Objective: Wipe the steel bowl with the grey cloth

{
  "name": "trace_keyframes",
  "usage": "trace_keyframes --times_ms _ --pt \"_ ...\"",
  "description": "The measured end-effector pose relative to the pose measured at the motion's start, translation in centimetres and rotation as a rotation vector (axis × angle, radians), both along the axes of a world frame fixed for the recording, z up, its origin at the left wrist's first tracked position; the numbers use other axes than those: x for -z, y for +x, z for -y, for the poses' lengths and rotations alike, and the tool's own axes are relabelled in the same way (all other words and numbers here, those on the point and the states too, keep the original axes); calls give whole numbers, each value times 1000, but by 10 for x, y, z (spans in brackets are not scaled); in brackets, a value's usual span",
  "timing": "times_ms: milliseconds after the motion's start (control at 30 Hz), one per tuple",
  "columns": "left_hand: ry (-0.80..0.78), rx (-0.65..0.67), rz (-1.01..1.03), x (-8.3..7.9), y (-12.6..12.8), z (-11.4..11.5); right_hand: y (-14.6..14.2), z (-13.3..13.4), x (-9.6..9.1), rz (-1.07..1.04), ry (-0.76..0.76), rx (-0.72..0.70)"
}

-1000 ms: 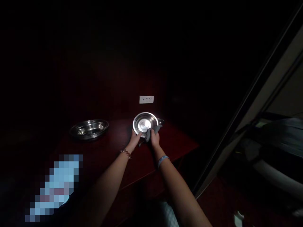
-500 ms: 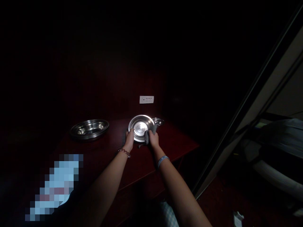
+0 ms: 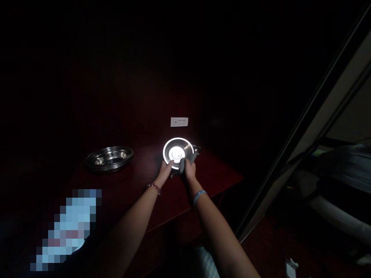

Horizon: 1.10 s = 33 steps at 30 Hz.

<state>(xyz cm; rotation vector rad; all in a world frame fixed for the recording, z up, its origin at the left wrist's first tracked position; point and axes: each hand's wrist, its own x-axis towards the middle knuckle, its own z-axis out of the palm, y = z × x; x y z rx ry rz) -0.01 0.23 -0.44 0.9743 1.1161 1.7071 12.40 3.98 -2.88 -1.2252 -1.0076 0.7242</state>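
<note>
A round, shiny steel dish (image 3: 187,147) is held up above the dark red table (image 3: 171,200), tilted so its inside faces me and glares with light. My left hand (image 3: 164,172) grips its lower left rim, thumb on the inner side. At the lower right rim, my right hand (image 3: 190,170) is closed on a grey cloth (image 3: 182,166), which presses against the dish. Partly hidden behind the dish, another small steel dish (image 3: 197,149) rests on the table.
Stacked steel dishes (image 3: 110,157) stand at the table's left. A white wall socket (image 3: 179,122) is on the dark wall behind. A blurred-out pale blue patch (image 3: 72,224) lies at lower left. Right of the table, a slanted frame edge (image 3: 290,143) runs up.
The dish has shifted slightly right and up in my hands and now reflects much more brightly. My left hand has moved right with it, nearer my right hand.
</note>
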Motion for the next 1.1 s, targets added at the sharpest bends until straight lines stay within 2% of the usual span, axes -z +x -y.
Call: trace_keyframes --times_ms 133,200,433,767,1100 --pt "66 70 -77 -5 5 2 -1 4 -5 -51 -69 46" --pt "45 75 -96 -5 3 2 -2 6 -7 -51 -75 46" --pt "-57 45 -39 -8 -3 2 -3 10 -10 -23 -82 8" --pt "-212 -71 -9 0 -12 -4 -6 16 -18 1 -120 12" --pt "-93 -2 -22 1 -10 -2 -4 13 -15 11 -120 20"
